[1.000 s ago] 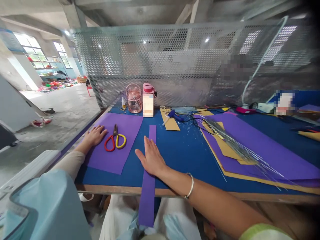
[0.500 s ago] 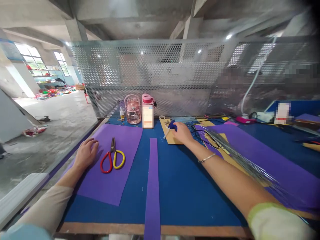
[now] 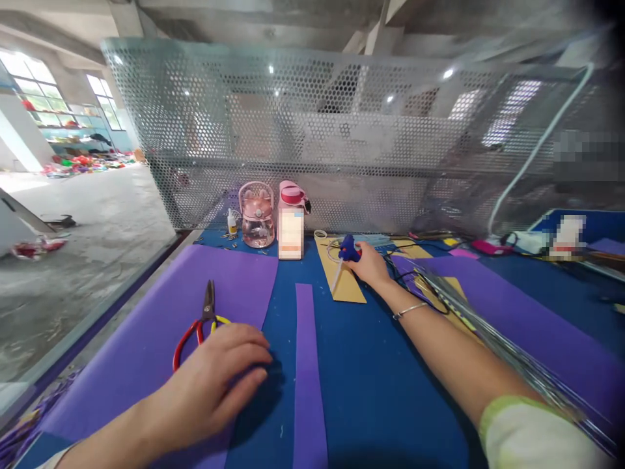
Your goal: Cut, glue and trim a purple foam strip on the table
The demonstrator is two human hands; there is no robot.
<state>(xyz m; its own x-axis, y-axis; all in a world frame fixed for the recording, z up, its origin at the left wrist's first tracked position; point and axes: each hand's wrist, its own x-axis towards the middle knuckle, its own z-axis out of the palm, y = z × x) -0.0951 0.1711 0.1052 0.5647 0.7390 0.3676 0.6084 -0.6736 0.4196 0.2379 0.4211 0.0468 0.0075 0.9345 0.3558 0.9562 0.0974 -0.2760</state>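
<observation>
Jutting leftward from the right fingers (image 3: 364, 260): blue glue gun (image 3: 348, 248).

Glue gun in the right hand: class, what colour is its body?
The glue gun has a dark blue body, best seen in the head view.

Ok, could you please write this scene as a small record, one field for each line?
Left hand: half open, nothing visibly held; partly hides the metal scissors with red and yellow handles
Right hand: gripping a dark blue plastic glue gun
Under scissors: large flat purple sheet
Middle: long, narrow purple strip on the blue tabletop
Back of table: clear pink bottle with handle
Right side: bundle of thin silvery wires
</observation>
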